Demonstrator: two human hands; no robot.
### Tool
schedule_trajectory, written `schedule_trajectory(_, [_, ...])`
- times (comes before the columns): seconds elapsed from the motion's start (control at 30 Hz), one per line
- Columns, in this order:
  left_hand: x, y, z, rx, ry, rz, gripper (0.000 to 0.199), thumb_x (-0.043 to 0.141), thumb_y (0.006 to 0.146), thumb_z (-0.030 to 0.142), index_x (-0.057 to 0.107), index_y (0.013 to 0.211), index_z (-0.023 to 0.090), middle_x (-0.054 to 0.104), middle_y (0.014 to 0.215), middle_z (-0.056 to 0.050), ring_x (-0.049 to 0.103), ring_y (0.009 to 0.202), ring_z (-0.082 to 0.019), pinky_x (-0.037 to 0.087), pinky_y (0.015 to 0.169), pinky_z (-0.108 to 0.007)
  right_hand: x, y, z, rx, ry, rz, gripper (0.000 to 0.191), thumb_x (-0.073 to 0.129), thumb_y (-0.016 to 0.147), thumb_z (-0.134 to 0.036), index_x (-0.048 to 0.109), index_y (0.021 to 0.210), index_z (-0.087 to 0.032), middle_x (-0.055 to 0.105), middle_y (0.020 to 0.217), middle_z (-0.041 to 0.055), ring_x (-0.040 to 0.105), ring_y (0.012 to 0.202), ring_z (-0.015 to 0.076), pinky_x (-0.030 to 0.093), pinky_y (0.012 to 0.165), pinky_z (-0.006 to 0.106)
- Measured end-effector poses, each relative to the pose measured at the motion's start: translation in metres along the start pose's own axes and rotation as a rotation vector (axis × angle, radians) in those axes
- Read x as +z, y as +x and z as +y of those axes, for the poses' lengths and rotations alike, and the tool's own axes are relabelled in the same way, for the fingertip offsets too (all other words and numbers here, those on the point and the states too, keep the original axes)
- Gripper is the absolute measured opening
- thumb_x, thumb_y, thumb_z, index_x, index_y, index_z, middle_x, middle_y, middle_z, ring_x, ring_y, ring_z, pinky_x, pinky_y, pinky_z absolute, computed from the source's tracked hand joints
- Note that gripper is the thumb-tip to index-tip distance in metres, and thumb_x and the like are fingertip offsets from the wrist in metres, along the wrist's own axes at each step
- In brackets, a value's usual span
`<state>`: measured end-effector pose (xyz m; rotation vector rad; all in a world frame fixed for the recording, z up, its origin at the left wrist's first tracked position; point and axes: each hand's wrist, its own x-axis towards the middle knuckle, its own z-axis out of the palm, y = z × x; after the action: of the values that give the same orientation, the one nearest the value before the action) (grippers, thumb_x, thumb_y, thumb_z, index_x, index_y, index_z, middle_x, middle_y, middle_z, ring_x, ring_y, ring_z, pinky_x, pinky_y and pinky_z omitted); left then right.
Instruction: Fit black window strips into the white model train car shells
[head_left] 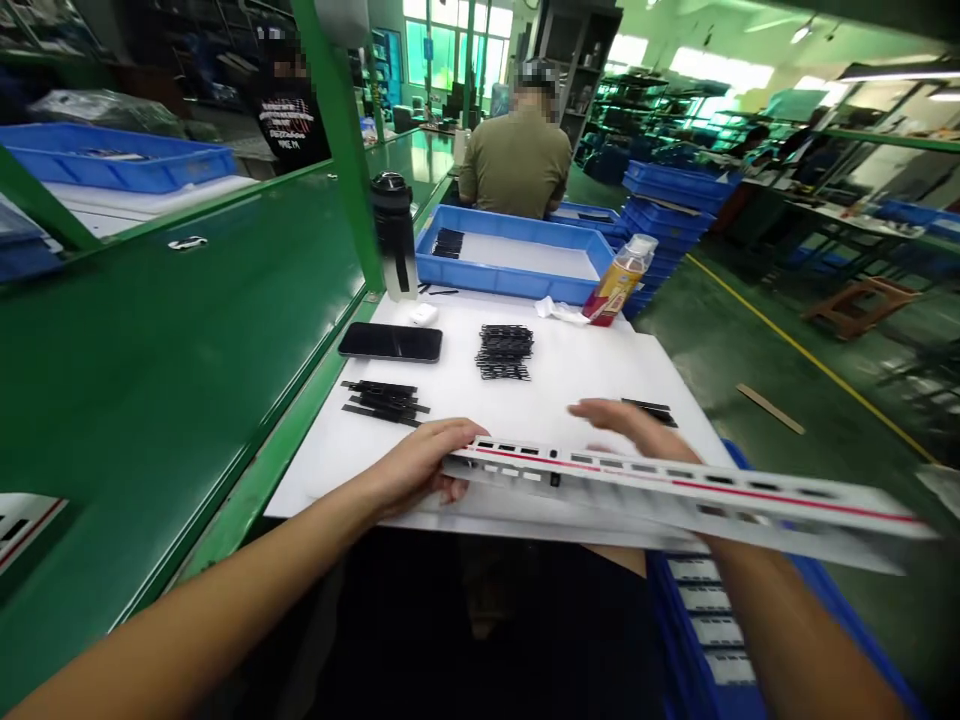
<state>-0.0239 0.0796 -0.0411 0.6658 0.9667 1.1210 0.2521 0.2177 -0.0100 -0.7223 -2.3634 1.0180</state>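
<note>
A long white model train body shell (645, 472) with a red stripe and small dark windows stretches from the middle of the view to the right, its far end blurred. My left hand (427, 460) is closed on its left end, thumb on top and fingers beneath. Behind the shell, my right hand (637, 425) has its fingers stretched out; the shell hides part of the palm and wrist. Beyond my left hand lies a loose pile of thin black strips (386, 400). A few more black strips (651, 410) lie beside my right hand. Farther back is a stack of black frame-like parts (505, 352).
On the white tabletop (577, 365) are a phone (391, 342), a tumbler (394, 240), a drink bottle (619, 280) and a blue tray (517, 280). A blue crate holding white shells (712, 630) stands low at right. A green conveyor (225, 300) runs along the left. A person (517, 160) sits ahead.
</note>
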Motion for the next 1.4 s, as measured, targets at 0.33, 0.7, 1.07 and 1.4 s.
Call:
schedule_trajectory(0.33, [0.001, -0.005, -0.009, 0.284, 0.606, 0.174, 0.032, 0.054, 0.095, 0.043, 0.060, 0.114, 0.019, 0.064, 0.075, -0.001, 0.066, 0.060, -0.015, 0.054, 0.058, -0.025, -0.064, 0.080, 0.094, 0.241, -0.350, 0.028, 0.042, 0.063, 0.082, -0.057, 0.073, 0.101, -0.021, 0.074, 0.094, 0.0096, 0.069, 0.082, 0.0279, 0.053, 0.077, 0.045])
schedule_trajectory(0.7, [0.001, -0.007, -0.010, 0.308, 0.622, 0.154, 0.031, 0.052, 0.095, 0.043, 0.061, 0.113, 0.019, 0.065, 0.086, -0.003, 0.066, 0.059, -0.014, 0.055, 0.060, -0.026, 0.021, 0.185, 0.065, -0.383, -0.813, -0.148, 0.028, 0.050, 0.094, -0.032, 0.074, 0.095, -0.017, 0.068, 0.095, 0.0102, 0.061, 0.087, 0.0244, 0.045, 0.073, 0.036])
schedule_trajectory(1.07, [-0.002, -0.004, -0.010, 0.268, 0.509, 0.140, 0.036, 0.045, 0.098, 0.048, 0.060, 0.114, 0.019, 0.063, 0.098, -0.005, 0.068, 0.063, -0.014, 0.058, 0.059, -0.027, 0.021, 0.143, 0.010, -0.130, -0.547, -0.045, 0.018, 0.051, 0.096, -0.031, 0.065, 0.096, -0.020, 0.068, 0.075, 0.0019, 0.062, 0.064, 0.0165, 0.046, 0.058, 0.028])
schedule_trajectory(1.4, [-0.005, -0.002, -0.008, 0.332, 0.636, 0.228, 0.037, 0.040, 0.102, 0.039, 0.069, 0.109, 0.017, 0.071, 0.109, -0.006, 0.064, 0.106, -0.023, 0.050, 0.096, -0.034, 0.056, 0.023, -0.057, 0.245, -0.052, -0.026, 0.025, 0.062, 0.092, -0.045, 0.072, 0.094, -0.022, 0.066, 0.066, 0.0003, 0.059, 0.054, 0.0153, 0.047, 0.051, 0.027])
